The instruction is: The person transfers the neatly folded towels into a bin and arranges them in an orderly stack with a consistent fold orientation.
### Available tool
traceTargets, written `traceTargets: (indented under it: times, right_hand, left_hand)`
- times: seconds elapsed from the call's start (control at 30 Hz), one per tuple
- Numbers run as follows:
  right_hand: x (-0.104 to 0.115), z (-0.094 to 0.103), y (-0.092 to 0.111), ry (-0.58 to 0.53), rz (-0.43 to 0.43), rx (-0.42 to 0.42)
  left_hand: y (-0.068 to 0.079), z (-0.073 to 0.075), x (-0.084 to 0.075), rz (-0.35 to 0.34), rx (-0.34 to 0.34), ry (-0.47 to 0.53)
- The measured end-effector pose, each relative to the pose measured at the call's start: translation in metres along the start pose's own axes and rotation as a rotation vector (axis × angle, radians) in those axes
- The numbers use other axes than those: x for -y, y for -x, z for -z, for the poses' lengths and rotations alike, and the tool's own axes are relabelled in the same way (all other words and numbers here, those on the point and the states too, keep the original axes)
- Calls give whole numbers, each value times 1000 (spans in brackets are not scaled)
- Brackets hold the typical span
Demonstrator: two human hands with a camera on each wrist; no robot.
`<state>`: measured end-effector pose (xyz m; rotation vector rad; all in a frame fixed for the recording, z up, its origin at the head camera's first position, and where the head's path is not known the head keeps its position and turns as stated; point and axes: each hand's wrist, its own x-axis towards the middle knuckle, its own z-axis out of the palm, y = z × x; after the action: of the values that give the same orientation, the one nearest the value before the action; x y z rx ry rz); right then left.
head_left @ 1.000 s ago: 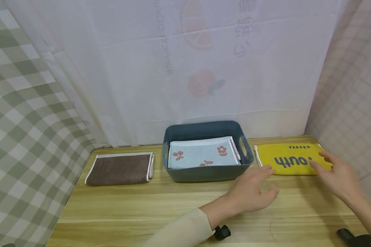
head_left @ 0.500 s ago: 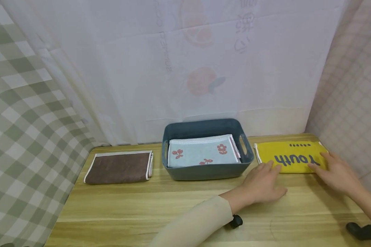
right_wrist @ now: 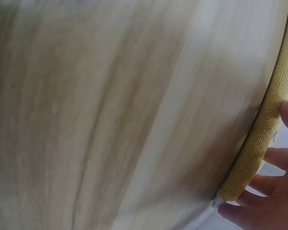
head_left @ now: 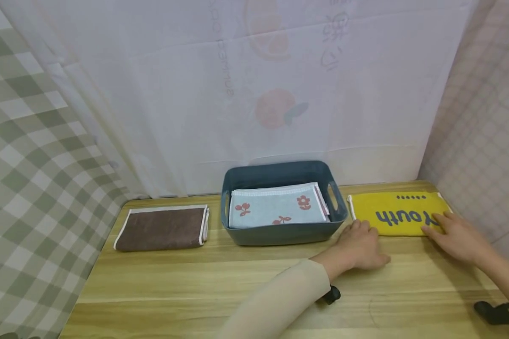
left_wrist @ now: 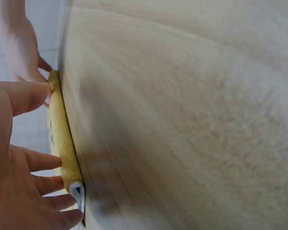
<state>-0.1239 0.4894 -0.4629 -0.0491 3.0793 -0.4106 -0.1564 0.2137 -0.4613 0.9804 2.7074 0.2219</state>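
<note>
Wood grain streaks the table [head_left: 186,287]; a smooth, round-cornered tub [head_left: 280,237] sits just left of the left hand [head_left: 360,247]. Between it and the right hand [head_left: 460,238] lies a flat-folded yellow towel [head_left: 400,205], plush, dark-lettered, white-trimmed. Both hands are loosely spread, fingertips at its ends.

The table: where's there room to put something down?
Mostly the bare wood in front of the brown towel and basket, up to the left sleeve. A narrow strip shows between towel and basket. Crowded: the right side, with left fingers and right fingers at the yellow towel.
</note>
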Motion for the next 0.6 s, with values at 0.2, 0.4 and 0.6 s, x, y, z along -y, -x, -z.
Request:
traceTargets:
  times: [0.2, 0.4, 0.6]
  right_hand:
    - [3, -1, 3, 60, 41, -38]
    - [6, -2, 12, 67, 35, -26]
    - [10, -2, 21, 62, 4, 36]
  left_hand:
    - [4, -2, 2, -9, 19, -37]
    - [13, -2, 0, -44, 41, -68]
    - [26, -2, -2, -64, 50, -125]
